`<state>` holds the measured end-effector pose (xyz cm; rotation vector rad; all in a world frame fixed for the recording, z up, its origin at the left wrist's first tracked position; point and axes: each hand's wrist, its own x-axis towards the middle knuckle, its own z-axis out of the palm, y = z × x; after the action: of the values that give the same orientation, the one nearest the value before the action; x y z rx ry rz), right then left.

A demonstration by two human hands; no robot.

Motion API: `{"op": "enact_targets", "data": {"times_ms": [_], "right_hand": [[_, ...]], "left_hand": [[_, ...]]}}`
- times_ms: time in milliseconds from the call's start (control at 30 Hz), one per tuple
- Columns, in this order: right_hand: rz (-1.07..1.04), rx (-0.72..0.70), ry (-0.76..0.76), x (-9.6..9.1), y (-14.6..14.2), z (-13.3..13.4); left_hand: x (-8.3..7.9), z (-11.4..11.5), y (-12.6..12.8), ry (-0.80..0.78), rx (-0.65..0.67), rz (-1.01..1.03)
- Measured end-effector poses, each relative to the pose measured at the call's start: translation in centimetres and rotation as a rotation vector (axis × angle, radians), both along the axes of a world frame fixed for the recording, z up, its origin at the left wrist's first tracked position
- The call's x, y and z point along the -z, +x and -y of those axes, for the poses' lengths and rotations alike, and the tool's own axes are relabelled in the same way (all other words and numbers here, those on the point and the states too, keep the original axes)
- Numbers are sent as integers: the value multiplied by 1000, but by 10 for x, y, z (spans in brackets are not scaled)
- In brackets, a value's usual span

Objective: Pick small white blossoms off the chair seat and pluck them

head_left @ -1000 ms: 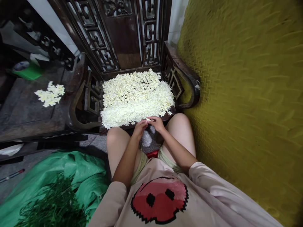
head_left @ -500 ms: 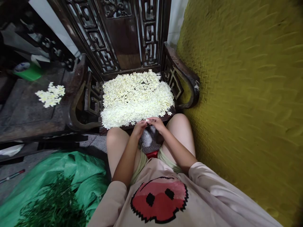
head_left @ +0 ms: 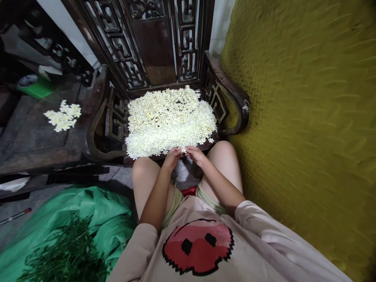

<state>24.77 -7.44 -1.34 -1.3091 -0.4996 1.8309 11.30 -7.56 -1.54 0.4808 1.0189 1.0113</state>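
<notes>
Carved chair (head_left: 160, 74) | right fingers (head_left: 190, 149) pinching white flower (head_left: 183, 150) (partly hidden) | left fingers (head_left: 176, 151): hold unclear

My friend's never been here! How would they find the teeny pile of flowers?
Find the big dark carved chair, its seat spread with white flowers. Left of its left armrest is a dark wooden surface with a green container. The small pile lies there, nearer the armrest: white too, but just a cluster, apart from the chair's big spread.
</notes>
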Motion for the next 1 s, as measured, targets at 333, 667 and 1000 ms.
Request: {"op": "enact_targets", "data": {"times_ms": [333, 667, 1000], "right_hand": [[-7, 92, -61, 3, 2, -3], [186, 96, -29, 4, 0, -1], [193, 141, 81, -2, -3, -1]], "left_hand": [[9, -11, -7, 43, -348, -85], [28, -18, -10, 77, -634, -365], [2, 5, 12, 293, -71, -541]]}}
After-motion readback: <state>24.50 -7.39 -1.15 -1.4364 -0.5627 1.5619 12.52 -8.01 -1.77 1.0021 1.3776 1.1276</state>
